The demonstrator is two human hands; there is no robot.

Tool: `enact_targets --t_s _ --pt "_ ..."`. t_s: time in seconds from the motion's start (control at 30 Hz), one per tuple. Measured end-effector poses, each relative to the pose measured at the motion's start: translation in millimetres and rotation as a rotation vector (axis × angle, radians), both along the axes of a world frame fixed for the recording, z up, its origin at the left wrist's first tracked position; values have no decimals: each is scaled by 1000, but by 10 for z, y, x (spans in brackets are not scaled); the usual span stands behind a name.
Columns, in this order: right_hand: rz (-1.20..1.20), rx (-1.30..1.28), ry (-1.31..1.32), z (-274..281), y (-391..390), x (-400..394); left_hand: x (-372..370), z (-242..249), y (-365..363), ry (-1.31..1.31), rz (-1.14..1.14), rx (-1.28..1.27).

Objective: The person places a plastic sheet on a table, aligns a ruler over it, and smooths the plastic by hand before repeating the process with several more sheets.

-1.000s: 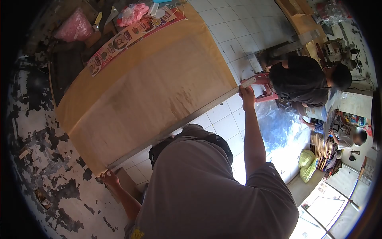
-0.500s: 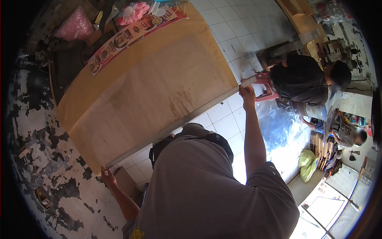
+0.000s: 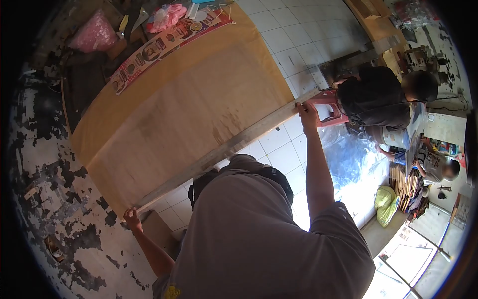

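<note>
A long, flat grey bar point(image 3: 244, 134) lies along the near edge of a large table covered with a brownish sheet point(image 3: 189, 94). My left hand point(image 3: 133, 220) is at the bar's left end, fingers closed on it near the table corner. Toward the other end, my right hand point(image 3: 308, 117) pinches the bar, whose tip reaches past the table corner. Dark smudges mark the sheet beside the bar. Exactly how the fingertips of each hand wrap the bar is hard to see.
A printed banner point(image 3: 164, 47) and pink plastic bags point(image 3: 94, 32) lie at the far side. Right of the table stand a red plastic stool point(image 3: 331, 107) and a co-worker in dark clothes point(image 3: 373, 97). Another person point(image 3: 435, 167) is farther off. Clear plastic sheeting point(image 3: 343, 154) covers the floor.
The bar has shifted slightly onto the table and turned to show more of its flat face. Both hands moved a little with it. The co-worker's head shifted slightly.
</note>
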State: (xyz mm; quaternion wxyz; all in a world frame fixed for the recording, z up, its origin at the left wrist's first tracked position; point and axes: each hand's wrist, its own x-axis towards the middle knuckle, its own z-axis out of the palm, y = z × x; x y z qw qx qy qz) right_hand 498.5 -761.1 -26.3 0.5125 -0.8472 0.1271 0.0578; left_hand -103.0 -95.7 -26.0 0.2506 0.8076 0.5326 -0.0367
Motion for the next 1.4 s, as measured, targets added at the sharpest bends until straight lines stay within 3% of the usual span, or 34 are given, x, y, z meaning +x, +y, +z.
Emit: enact_targets --t_s 0.07,0.13,0.17,0.2,0.33,0.4,0.47,0.53,0.7,0.9,1.0,1.1,1.23,1.4 --pt "-114 216 -53 -45 13 -58 -26 -8 70 -44 49 -102" --pt "-166 134 -154 -222 -42 -243 16 76 19 18 129 -127" --pt "-92 -38 -131 -187 -24 -365 -15 49 48 -50 194 -212" --pt "-14 -10 -101 -243 -9 -485 -64 7 91 -117 259 -299" --pt "-120 235 -26 -316 197 -677 -12 111 2 -471 455 -548" --pt "-167 307 -6 -158 316 -701 -235 -212 330 -1017 100 -1269" --pt "-176 368 -2 -149 340 -737 -235 -191 369 -1131 115 -1369" --pt "-185 401 -7 -147 371 -778 -22 227 91 -813 516 -833" --pt "-219 441 -61 -134 476 -814 185 455 121 -761 409 -838" --pt "-301 132 -11 -113 553 -672 183 448 207 -707 366 -816" --pt "-205 94 -9 -144 489 -661 167 418 265 -727 365 -821" --pt "-195 607 34 -48 493 -763 153 395 245 -781 369 -810" --pt "-31 673 117 173 692 -973 172 304 250 -863 369 -896" --pt "-136 507 191 -19 755 -873 295 340 185 -794 239 -777"
